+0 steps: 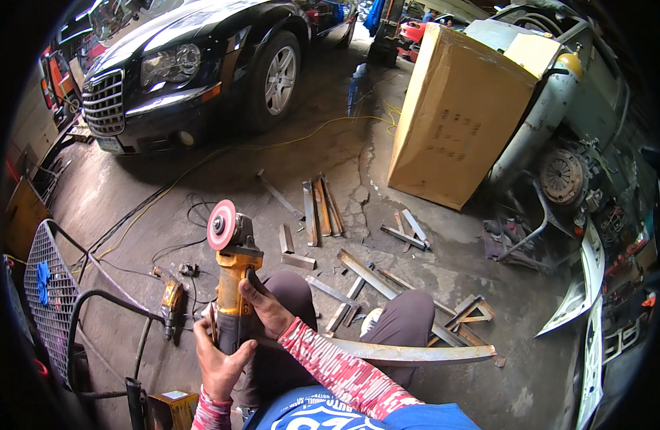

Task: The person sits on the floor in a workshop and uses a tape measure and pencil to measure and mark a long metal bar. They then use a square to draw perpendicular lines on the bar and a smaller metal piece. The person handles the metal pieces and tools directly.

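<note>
I hold a yellow angle grinder (pixel 233 276) upright in front of my knees, its pink disc (pixel 222 224) facing up and left. My left hand (pixel 219 364) grips the dark rear handle from below. My right hand (pixel 267 304) wraps the yellow body, thumb near the head. A long curved metal strip (pixel 416 352) lies across my lap, running right past my knee.
Several cut steel angle pieces (pixel 319 208) lie scattered on the concrete floor ahead. A yellow drill (pixel 171 301) and cables lie at left beside a mesh metal frame (pixel 50 301). A black car (pixel 194 64) stands ahead left, a large cardboard box (pixel 462 115) ahead right.
</note>
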`<move>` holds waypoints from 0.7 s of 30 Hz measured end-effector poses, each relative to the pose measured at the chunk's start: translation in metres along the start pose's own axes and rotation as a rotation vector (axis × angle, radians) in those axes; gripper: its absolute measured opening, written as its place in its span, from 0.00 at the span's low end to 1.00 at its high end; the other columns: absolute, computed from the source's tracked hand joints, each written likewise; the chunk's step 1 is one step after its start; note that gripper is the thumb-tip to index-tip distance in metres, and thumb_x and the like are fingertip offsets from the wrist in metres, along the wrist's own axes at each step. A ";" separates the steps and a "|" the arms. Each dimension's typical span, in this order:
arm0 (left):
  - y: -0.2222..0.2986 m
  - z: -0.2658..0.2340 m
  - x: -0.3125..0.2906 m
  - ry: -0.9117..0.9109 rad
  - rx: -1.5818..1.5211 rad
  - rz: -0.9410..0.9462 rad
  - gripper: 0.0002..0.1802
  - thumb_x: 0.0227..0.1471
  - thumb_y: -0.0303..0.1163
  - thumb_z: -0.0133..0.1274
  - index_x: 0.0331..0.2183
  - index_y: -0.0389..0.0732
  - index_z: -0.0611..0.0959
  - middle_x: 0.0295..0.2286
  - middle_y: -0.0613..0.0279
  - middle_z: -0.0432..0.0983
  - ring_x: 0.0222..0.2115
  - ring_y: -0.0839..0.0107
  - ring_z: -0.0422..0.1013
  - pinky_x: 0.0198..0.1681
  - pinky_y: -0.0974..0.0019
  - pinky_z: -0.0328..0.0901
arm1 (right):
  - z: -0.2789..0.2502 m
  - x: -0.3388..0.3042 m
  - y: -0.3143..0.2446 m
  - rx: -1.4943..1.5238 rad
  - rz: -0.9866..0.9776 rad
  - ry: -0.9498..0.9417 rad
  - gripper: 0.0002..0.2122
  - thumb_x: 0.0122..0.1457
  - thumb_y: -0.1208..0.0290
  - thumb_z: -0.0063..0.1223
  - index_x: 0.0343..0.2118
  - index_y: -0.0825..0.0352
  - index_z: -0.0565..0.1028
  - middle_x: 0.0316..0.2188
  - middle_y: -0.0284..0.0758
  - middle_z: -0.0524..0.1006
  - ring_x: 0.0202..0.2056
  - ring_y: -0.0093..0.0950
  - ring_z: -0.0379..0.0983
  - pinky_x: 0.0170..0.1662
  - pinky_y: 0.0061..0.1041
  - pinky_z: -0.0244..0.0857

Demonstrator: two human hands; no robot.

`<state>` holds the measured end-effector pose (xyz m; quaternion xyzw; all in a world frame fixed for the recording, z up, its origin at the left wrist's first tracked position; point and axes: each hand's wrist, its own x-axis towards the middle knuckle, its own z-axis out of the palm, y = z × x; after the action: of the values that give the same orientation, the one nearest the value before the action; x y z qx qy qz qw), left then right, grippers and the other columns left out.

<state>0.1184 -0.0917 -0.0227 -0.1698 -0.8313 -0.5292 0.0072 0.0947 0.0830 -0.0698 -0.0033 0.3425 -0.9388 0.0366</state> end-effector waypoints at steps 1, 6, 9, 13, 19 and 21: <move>-0.002 -0.004 0.001 0.001 0.027 0.039 0.42 0.41 0.33 0.75 0.54 0.31 0.71 0.44 0.49 0.77 0.45 0.62 0.75 0.51 0.58 0.70 | 0.004 0.000 0.003 0.022 -0.013 -0.062 0.39 0.66 0.42 0.60 0.70 0.64 0.62 0.59 0.35 0.74 0.59 0.27 0.72 0.62 0.33 0.68; -0.016 -0.030 -0.012 -0.059 -0.452 -0.369 0.27 0.44 0.29 0.71 0.46 0.33 0.81 0.32 0.65 0.80 0.29 0.76 0.75 0.35 0.70 0.72 | 0.019 0.017 0.014 -0.217 0.013 -0.132 0.39 0.67 0.44 0.61 0.70 0.67 0.62 0.60 0.37 0.74 0.60 0.28 0.69 0.63 0.31 0.66; -0.032 -0.046 -0.018 0.005 -0.505 -0.394 0.25 0.46 0.31 0.71 0.46 0.35 0.81 0.32 0.66 0.79 0.27 0.78 0.74 0.32 0.72 0.70 | 0.018 0.022 0.007 -0.483 0.047 -0.095 0.34 0.68 0.46 0.60 0.66 0.69 0.67 0.57 0.36 0.76 0.60 0.27 0.71 0.63 0.30 0.66; -0.068 -0.068 -0.019 0.067 -0.397 -0.361 0.25 0.47 0.32 0.70 0.46 0.34 0.81 0.32 0.66 0.79 0.27 0.78 0.74 0.31 0.72 0.70 | 0.005 -0.005 -0.007 -1.037 -0.186 0.128 0.23 0.66 0.61 0.65 0.57 0.72 0.76 0.49 0.39 0.81 0.53 0.29 0.78 0.59 0.29 0.70; -0.132 -0.070 -0.046 0.239 -0.412 -0.527 0.22 0.52 0.33 0.70 0.46 0.34 0.83 0.31 0.66 0.80 0.28 0.78 0.74 0.31 0.72 0.69 | -0.007 -0.099 -0.036 -1.127 -0.269 0.557 0.09 0.65 0.77 0.60 0.46 0.71 0.80 0.42 0.37 0.83 0.43 0.25 0.80 0.51 0.29 0.73; -0.153 -0.064 -0.052 0.288 -0.431 -0.594 0.21 0.52 0.34 0.70 0.45 0.35 0.83 0.31 0.67 0.80 0.27 0.79 0.73 0.31 0.71 0.69 | -0.003 -0.129 -0.040 -1.148 -0.323 0.669 0.08 0.66 0.78 0.58 0.46 0.72 0.79 0.42 0.36 0.82 0.44 0.26 0.79 0.53 0.29 0.71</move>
<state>0.1122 -0.2205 -0.1390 0.1565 -0.7047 -0.6889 -0.0654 0.2207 0.1248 -0.0440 0.2173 0.7742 -0.5525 -0.2192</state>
